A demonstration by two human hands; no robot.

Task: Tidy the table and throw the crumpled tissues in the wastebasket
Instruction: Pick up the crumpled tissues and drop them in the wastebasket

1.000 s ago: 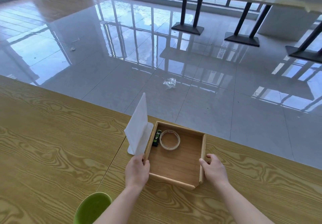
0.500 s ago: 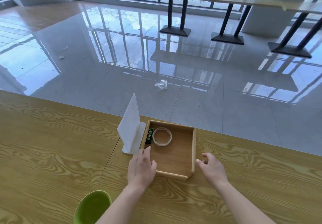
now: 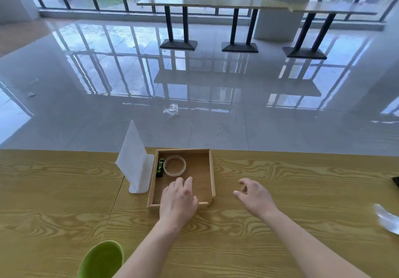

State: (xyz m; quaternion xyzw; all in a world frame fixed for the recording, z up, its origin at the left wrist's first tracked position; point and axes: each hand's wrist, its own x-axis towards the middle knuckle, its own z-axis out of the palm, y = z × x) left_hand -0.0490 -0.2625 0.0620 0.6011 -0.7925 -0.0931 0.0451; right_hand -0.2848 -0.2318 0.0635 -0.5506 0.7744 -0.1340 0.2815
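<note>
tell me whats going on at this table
A person is tidying a wooden table. The left hand rests over the near edge of a wooden tray holding a glass ashtray and a green lighter. The right hand hovers open beside it, empty. A crumpled tissue lies at far right.

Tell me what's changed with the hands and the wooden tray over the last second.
Both hands let go of the wooden tray. The left hand moved in over its near edge, fingers spread above the floor of the tray; the right hand drew off to the right, open above the table. The glass ring, green lighter and white card stand kept their places.
</note>
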